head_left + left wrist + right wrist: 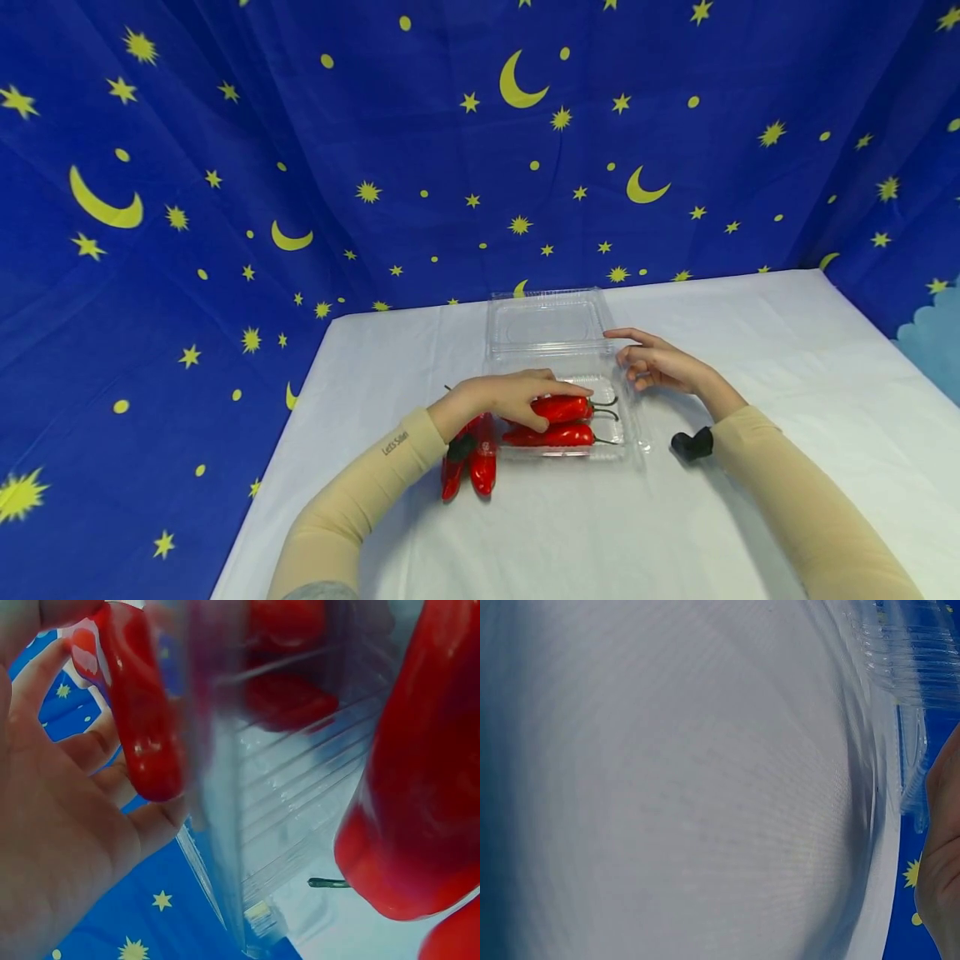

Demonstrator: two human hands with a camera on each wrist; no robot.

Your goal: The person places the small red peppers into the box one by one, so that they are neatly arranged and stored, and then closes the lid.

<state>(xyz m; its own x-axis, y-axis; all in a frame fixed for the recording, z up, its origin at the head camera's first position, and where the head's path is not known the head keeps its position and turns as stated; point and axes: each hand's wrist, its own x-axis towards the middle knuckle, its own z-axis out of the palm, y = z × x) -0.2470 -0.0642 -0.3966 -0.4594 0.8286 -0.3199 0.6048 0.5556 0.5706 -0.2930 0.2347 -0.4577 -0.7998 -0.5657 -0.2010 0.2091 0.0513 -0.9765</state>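
Observation:
A clear plastic clamshell box (633,433) lies open on the table, its lid (551,321) laid back at the far side. Red chili peppers (558,435) lie in its near half with their green stems to the right. My left hand (510,396) reaches over the box and holds a red chili pepper (142,712) between thumb and fingers, inside the box. My right hand (660,367) is at the box's right side, fingers loosely bent and holding nothing; its index fingertip is at the lid's corner. The right wrist view catches only an edge of this hand (941,847).
More red chili peppers (483,467) lie left of the box, partly under my left wrist. A white cloth (525,542) covers the table. Blue curtains (420,150) with yellow moons and stars stand behind and at the sides.

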